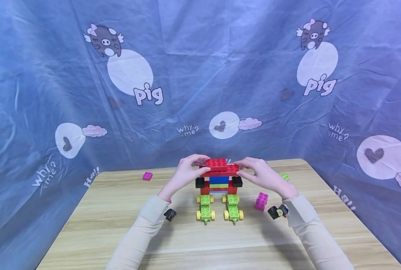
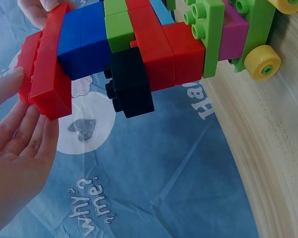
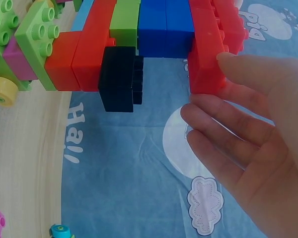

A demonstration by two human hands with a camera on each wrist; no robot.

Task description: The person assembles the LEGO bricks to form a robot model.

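A brick structure stands upright at the middle of the table, on two green wheeled bases point(image 1: 205, 213) with yellow wheels point(image 2: 262, 63). Blue bricks point(image 1: 219, 180) and red bricks form its body, with a black brick point(image 2: 131, 84) jutting from each side. Across its top runs a long red layer point(image 3: 204, 59) bearing another red brick point(image 1: 216, 164). My left hand point(image 1: 188, 168) pinches the red bricks at the left end, its thumb on the upper one. At the right end, my right hand point(image 1: 259, 171) pinches the red layer between thumb and fingers; some fingers extend loosely below.
A magenta brick point(image 1: 147, 176) lies at the back left, and a larger magenta brick point(image 1: 261, 201) is right of the structure. Behind my right wrist a green brick point(image 1: 284, 176) shows partly. Blue printed cloth point(image 1: 193, 75) hangs behind the wooden table point(image 1: 186, 243).
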